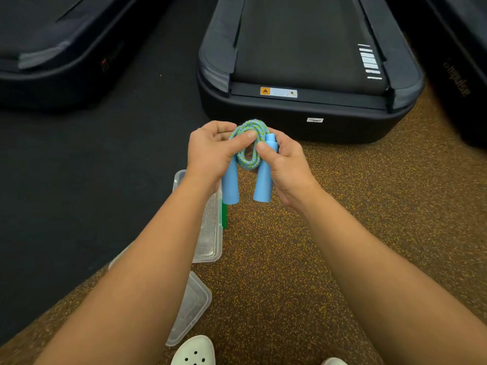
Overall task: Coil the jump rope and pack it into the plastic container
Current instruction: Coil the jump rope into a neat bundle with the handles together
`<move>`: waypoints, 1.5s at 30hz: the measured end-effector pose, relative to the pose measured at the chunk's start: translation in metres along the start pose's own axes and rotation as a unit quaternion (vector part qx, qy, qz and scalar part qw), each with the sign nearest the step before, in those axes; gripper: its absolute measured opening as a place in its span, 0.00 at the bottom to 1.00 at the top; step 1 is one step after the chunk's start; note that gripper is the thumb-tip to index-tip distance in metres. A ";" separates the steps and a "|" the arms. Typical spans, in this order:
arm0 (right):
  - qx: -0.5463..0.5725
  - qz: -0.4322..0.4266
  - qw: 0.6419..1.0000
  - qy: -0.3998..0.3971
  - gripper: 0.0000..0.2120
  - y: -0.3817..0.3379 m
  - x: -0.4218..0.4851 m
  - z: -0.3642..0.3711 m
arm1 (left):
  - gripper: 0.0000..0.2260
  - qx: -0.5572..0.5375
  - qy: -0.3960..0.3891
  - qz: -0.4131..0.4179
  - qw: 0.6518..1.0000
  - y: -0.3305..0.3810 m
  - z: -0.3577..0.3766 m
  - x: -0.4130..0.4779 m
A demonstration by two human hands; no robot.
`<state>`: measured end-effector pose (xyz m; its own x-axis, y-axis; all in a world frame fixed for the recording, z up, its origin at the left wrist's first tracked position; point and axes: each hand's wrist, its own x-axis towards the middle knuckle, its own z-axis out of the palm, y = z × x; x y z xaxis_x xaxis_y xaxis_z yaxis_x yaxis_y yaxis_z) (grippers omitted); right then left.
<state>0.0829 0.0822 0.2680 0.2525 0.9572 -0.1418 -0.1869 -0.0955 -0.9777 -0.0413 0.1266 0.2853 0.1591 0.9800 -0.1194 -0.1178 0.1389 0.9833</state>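
The jump rope (247, 159) has a blue-and-green braided cord wound into a small coil and two light blue handles that hang down side by side. My left hand (210, 151) pinches the coil from the left, thumb across its top. My right hand (283, 164) grips the right handle and the coil's right side. I hold the bundle above the floor. Below and left of it lies the clear plastic container (210, 233), partly hidden by my left forearm. A green object (224, 214) pokes out beside the container's right edge.
A second clear plastic piece, perhaps the lid (191, 309), lies nearer my feet. A treadmill's rear end (308, 75) stands just beyond my hands; others flank it left and right. The floor is speckled brown rubber and black mat. My pale shoe (195, 351) shows at the bottom.
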 end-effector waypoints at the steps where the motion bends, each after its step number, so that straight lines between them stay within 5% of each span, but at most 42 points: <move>1: 0.002 0.003 1.000 0.004 0.18 0.000 0.000 0.001 | 0.19 -0.008 -0.016 -0.002 1.000 0.001 -0.002 -0.001; 11: 0.023 0.006 1.000 0.017 0.14 -0.003 0.004 0.019 | 0.23 -0.041 -0.209 -0.060 0.975 0.007 -0.038 -0.001; 26: -0.010 0.052 0.998 0.029 0.10 0.026 0.016 0.054 | 0.18 0.035 -0.150 -0.085 0.984 -0.015 -0.063 0.009; 45: -0.016 0.219 0.976 0.006 0.12 0.109 0.044 0.080 | 0.16 0.100 -0.074 -0.140 0.982 -0.094 -0.109 0.030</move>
<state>-0.0026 0.1361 0.1677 0.1657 0.8197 -0.5484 -0.2494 -0.5032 -0.8274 -0.1328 0.1583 0.1747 0.2995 0.8746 -0.3814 0.1430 0.3541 0.9242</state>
